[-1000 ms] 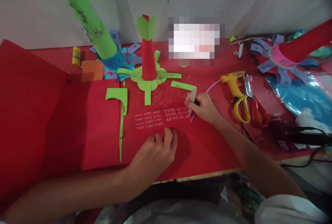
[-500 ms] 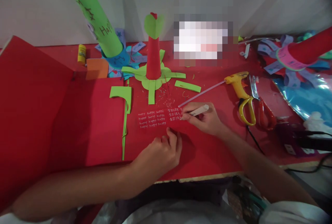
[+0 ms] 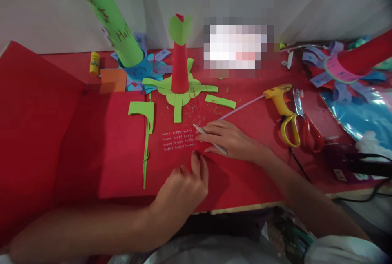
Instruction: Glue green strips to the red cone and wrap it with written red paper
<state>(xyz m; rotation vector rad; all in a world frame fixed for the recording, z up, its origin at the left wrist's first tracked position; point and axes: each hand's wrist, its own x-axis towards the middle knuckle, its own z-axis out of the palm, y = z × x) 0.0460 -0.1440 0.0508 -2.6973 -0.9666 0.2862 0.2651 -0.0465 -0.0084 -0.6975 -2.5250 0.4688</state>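
A red sheet (image 3: pixel 239 182) lies in front of me with several rows of small white handwriting (image 3: pixel 178 140) on it. My right hand (image 3: pixel 228 139) lies palm down to the right of the writing, with a white pen (image 3: pixel 219 147) held under its fingers and the pen's pointed end toward the upper left. The hand covers the place where a second block of writing was. Below the writing, my left hand (image 3: pixel 186 182) rests on the red surface with curled fingers, its index finger bent toward the writing; nothing shows in it.
Behind stands a red cone (image 3: pixel 180 68) on a green paper base. A green strip (image 3: pixel 220 101), yellow glue gun (image 3: pixel 280 98) and scissors (image 3: pixel 298 103) lie to the right. Green scraps (image 3: pixel 142 108), a glue stick (image 3: pixel 94 64) and a green tube (image 3: pixel 119 31) are at left.
My right hand has moved left and flattened over the right-hand block of writing, and the pen has turned in its fingers. My left hand has shifted slightly left and down.
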